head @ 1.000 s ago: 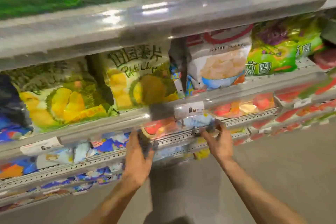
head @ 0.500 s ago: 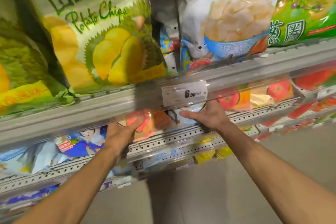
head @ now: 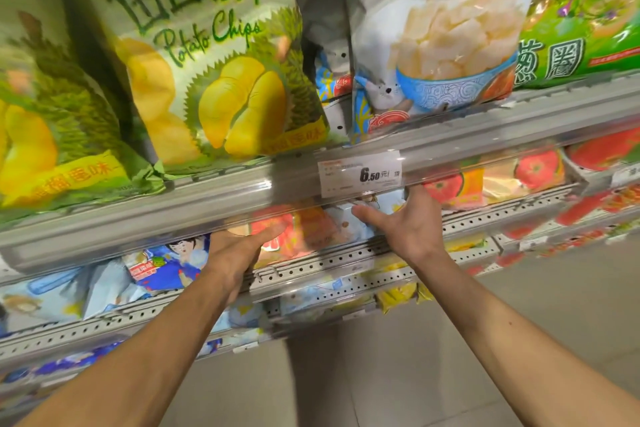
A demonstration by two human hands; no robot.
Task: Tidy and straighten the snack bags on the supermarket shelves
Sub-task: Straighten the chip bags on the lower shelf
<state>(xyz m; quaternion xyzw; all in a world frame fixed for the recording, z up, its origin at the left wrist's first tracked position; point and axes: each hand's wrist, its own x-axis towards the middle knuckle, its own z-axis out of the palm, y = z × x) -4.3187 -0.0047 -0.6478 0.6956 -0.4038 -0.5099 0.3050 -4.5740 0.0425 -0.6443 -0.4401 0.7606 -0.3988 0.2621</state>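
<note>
Here both hands reach under the front rail of the upper shelf (head: 242, 198) into the shelf below. The left hand (head: 239, 253) lies with its thumb stretched along a red and orange snack bag (head: 294, 229); its fingers go behind the rail and I cannot tell how they lie, or if they hold the bag. The right hand (head: 405, 222) has the thumb spread to the left, touching a pale blue snack bag (head: 353, 218) just beside the red one; its fingers are hidden behind the price tag (head: 360, 173), so a grip cannot be confirmed. Both bags lie at the front edge of this lower shelf, behind its perforated rail (head: 346, 260).

On the upper shelf a potato chips bag (head: 207, 62) with a durian picture stands upright at the front edge, a similar bag (head: 52, 135) to its left. A shrimp flakes bag (head: 440, 38) stands to the right, and a green bag (head: 581, 28) is next to it. Tomato bags (head: 519, 173) lie further right on the lower shelf, and blue cartoon bags (head: 166, 263) lie toward its left.
</note>
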